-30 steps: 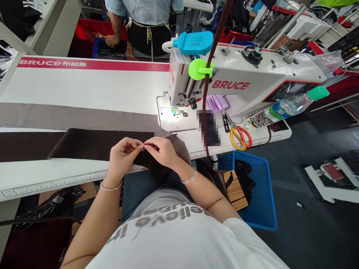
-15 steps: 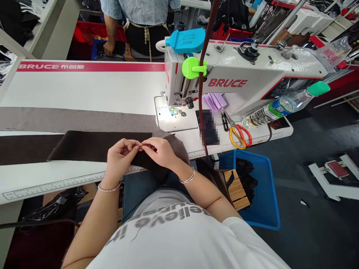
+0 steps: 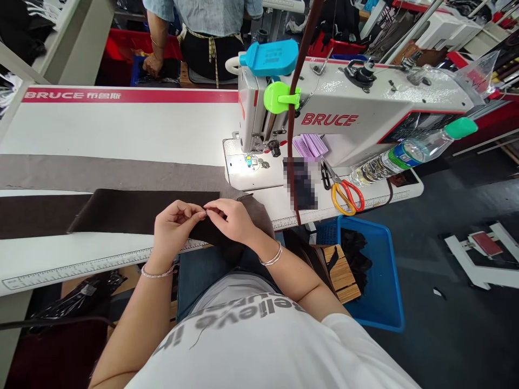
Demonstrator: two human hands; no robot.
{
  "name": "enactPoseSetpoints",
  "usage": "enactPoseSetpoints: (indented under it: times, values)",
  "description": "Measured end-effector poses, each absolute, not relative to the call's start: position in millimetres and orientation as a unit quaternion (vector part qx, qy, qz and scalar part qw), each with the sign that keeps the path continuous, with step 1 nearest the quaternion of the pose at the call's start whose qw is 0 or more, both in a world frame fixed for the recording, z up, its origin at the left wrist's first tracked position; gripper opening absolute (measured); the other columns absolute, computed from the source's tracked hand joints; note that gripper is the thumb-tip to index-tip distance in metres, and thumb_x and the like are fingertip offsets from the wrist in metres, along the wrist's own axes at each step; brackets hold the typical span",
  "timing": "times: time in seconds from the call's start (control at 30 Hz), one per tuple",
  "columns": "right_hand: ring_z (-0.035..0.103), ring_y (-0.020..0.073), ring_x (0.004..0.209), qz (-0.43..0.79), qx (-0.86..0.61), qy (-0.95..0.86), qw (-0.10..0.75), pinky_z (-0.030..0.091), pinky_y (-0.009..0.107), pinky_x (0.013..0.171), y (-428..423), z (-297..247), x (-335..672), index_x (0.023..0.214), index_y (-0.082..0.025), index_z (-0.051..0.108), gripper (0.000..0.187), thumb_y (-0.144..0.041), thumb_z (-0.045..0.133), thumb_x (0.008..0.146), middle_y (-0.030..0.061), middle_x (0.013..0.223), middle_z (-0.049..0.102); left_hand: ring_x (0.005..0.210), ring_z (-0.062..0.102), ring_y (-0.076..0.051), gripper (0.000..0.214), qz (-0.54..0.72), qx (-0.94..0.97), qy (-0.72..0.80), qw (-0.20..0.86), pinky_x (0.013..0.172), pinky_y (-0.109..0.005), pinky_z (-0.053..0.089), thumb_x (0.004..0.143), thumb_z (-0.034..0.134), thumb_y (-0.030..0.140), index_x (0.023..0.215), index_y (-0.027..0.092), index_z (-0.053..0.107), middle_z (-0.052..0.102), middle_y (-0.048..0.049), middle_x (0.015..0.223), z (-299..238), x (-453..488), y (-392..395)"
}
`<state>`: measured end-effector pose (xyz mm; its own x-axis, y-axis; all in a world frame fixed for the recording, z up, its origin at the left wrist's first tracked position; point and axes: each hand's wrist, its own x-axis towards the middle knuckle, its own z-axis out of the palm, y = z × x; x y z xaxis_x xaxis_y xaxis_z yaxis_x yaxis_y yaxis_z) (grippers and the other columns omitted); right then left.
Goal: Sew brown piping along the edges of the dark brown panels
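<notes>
My left hand [image 3: 175, 227] and my right hand [image 3: 231, 219] meet fingertip to fingertip at the near edge of the white table [image 3: 121, 129]. Both pinch the edge of a dark brown fabric strip [image 3: 138, 210] that runs left across the table and droops over its front edge towards my lap. A lighter grey-brown strip [image 3: 101, 173] lies flat just behind it. The white BRUCE sewing machine [image 3: 344, 116] stands to the right, its lit needle area [image 3: 253, 159] a short way beyond my right hand.
Yellow-and-red scissors [image 3: 344, 195], purple labels [image 3: 310, 146] and a clear water bottle [image 3: 409, 154] lie on the machine bed. A blue bin [image 3: 381, 281] with dark cloth sits on the floor at right. Another person [image 3: 203, 27] stands behind the table.
My hands stay in the same place, fingers shifting slightly on the fabric edge. The person behind the table has moved their hand a little.
</notes>
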<state>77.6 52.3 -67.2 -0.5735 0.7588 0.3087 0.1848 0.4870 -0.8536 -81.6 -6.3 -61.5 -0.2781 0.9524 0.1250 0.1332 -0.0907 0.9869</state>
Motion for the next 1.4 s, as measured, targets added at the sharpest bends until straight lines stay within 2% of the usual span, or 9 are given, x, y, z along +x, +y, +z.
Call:
enactPoseSetpoints:
  times: [0.37,0.57,0.7,0.87,0.97,1.07,1.13,1.23,1.4]
  values:
    - [0.064,0.0132,0.075,0.424,-0.289,-0.793,0.328,0.054,0.024,0.069,51.6,-63.0,79.2,0.101,-0.014,0.066,0.017,-0.025,0.055,0.093,0.0063,0.089,0.070,0.066,0.070,-0.018,0.027,0.537,0.425,0.609,0.400,0.066,-0.033,0.061,0.070,0.077,0.026,0.068,0.020,0.050,0.073,-0.0025,0.076,-42.9,-89.7,-28.5]
    - [0.063,0.0130,0.074,0.420,-0.291,-0.798,0.319,0.054,0.025,0.070,51.5,-63.7,79.6,0.100,-0.016,0.067,0.016,-0.023,0.056,0.092,0.0045,0.086,0.069,0.061,0.063,-0.013,0.028,0.484,0.373,0.736,0.291,0.056,-0.022,0.053,0.055,0.084,0.023,0.072,0.021,0.062,0.067,0.0021,0.068,-28.6,-139.7,-76.6]
    - [0.063,0.0133,0.074,0.421,-0.290,-0.794,0.329,0.053,0.025,0.071,50.8,-64.8,78.9,0.099,-0.016,0.067,0.016,-0.023,0.055,0.092,0.0044,0.085,0.069,0.067,0.065,-0.016,0.022,0.472,0.346,0.777,0.232,0.059,-0.026,0.052,0.059,0.081,0.028,0.071,0.021,0.064,0.067,0.0005,0.072,-22.2,-153.0,-92.4]
    - [0.062,0.0129,0.072,0.416,-0.285,-0.794,0.339,0.053,0.025,0.070,49.5,-63.2,80.1,0.099,-0.014,0.068,0.017,-0.023,0.055,0.092,0.0044,0.083,0.069,0.068,0.064,-0.014,0.021,0.489,0.402,0.722,0.278,0.058,-0.022,0.049,0.066,0.079,0.028,0.070,0.020,0.059,0.068,0.0002,0.075,-23.7,-136.8,-82.6]
    - [0.063,0.0131,0.072,0.419,-0.289,-0.790,0.341,0.054,0.025,0.071,48.3,-61.8,81.7,0.099,-0.015,0.068,0.018,-0.024,0.054,0.092,0.0049,0.086,0.070,0.071,0.065,-0.015,0.021,0.497,0.471,0.655,0.319,0.065,-0.025,0.054,0.070,0.076,0.028,0.074,0.021,0.056,0.068,-0.0007,0.078,-32.1,-116.9,-64.1]
    - [0.065,0.0143,0.074,0.422,-0.302,-0.776,0.359,0.055,0.026,0.069,46.8,-62.8,82.0,0.099,-0.017,0.068,0.018,-0.026,0.054,0.092,0.0055,0.088,0.072,0.090,0.067,-0.020,0.011,0.463,0.580,0.608,0.282,0.085,-0.034,0.055,0.081,0.064,0.029,0.083,0.021,0.057,0.069,-0.0054,0.093,-44.3,-94.1,-41.8]
    - [0.067,0.0150,0.076,0.417,-0.306,-0.763,0.388,0.055,0.027,0.070,45.7,-64.6,82.1,0.100,-0.017,0.067,0.019,-0.026,0.052,0.093,0.0060,0.089,0.072,0.112,0.061,-0.023,0.021,0.393,0.656,0.606,0.217,0.100,-0.041,0.048,0.087,0.056,0.028,0.106,0.021,0.059,0.066,-0.0104,0.118,-52.2,-80.8,-29.8]
    - [0.067,0.0157,0.078,0.369,-0.324,-0.760,0.425,0.055,0.029,0.074,43.5,-65.3,86.0,0.102,-0.016,0.066,0.023,-0.024,0.044,0.096,0.0071,0.089,0.072,0.137,0.042,-0.029,0.045,0.289,0.720,0.616,0.136,0.113,-0.052,0.033,0.092,0.049,0.031,0.136,0.021,0.047,0.052,-0.0124,0.142,-59.8,-70.1,-22.1]
    - [0.057,0.0257,0.110,0.195,-0.345,-0.861,0.317,0.044,0.044,0.100,38.9,-58.9,103.5,0.113,-0.019,0.065,0.028,-0.036,0.058,0.092,0.0103,0.111,0.069,0.142,0.035,-0.033,0.050,0.228,0.733,0.636,0.084,0.115,-0.058,0.024,0.094,0.048,0.039,0.141,0.025,0.046,0.046,-0.0094,0.149,-64.9,-86.9,-27.9]
